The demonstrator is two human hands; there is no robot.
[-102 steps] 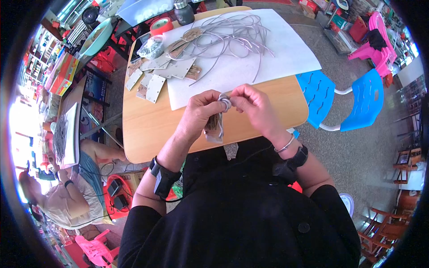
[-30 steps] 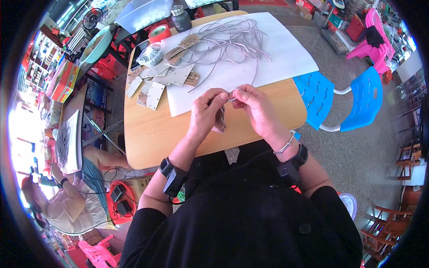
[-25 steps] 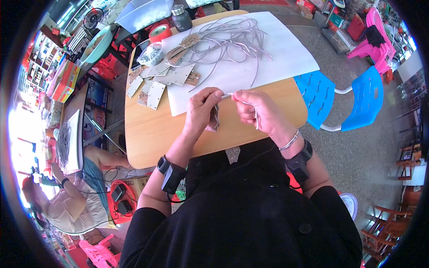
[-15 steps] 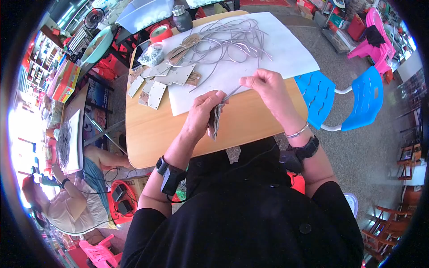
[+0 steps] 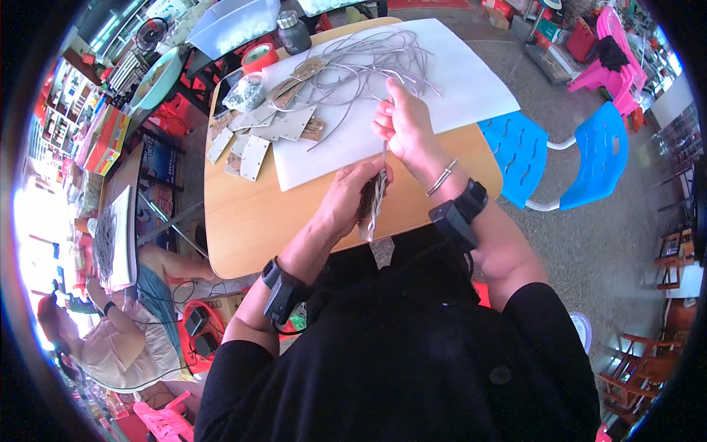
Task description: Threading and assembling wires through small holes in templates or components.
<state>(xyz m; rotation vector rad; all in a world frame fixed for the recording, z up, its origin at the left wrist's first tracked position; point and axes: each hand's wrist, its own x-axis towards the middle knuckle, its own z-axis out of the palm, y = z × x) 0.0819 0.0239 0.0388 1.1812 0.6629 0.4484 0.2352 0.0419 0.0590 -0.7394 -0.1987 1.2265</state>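
Note:
My left hand (image 5: 341, 199) is closed around a narrow brown board wound with grey cord (image 5: 376, 205), above the table's near edge. Its lower end points towards my body. Just up and to the right, my right hand (image 5: 405, 121) is closed on the same cord, and a short taut length (image 5: 384, 150) runs between the hands. Beyond them a loose tangle of grey cord (image 5: 387, 55) spreads over a white sheet (image 5: 471, 81). Several flat pale boards with small holes (image 5: 255, 158) lie overlapping at the left, near brown pieces (image 5: 308, 68).
A clear bag of small parts (image 5: 245, 93), a red tape roll (image 5: 259, 57) and a grey bottle (image 5: 294, 34) stand at the table's far left. A blue chair (image 5: 593, 162) adjoins the right side. Another person (image 5: 118, 339) sits at the left by a second table.
My right hand has moved left and up, its wrist turning upright, with the cord drawn taut. My left hand and the wound board have shifted slightly right and nearer to me.

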